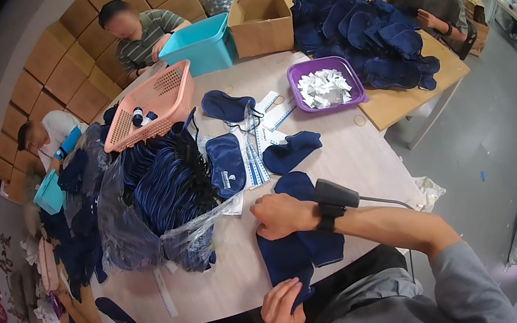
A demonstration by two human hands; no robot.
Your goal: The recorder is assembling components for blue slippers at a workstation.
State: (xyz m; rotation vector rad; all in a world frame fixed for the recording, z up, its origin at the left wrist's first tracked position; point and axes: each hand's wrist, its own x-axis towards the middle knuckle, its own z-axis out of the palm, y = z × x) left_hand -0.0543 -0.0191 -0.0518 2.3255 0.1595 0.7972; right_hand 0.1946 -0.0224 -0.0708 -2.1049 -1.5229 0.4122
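A dark navy cloth piece [284, 259] lies slanting at the near edge of the table, between my hands. Its lower end is pinched between the thumb and fingers of my left hand [284, 312]. My right hand [285, 216], with a black wrist strap and box, is curled closed at the cloth's upper end; its fingertips are partly hidden. Under my right wrist lies another navy cloth piece [323, 246]. Farther off are a folded navy piece [292, 153], a navy piece with white print [226, 165] and a navy eye mask [226, 106], beside white-and-blue paper strips [257, 161].
A plastic bag [128, 229] bulges with stacked navy masks on the left, below a pink basket [178, 93]. A purple tub [360, 83] holds small white tags. Behind stand a turquoise bin [205, 46], a carton [261, 28] and a navy heap [365, 30]. Other people work around the table.
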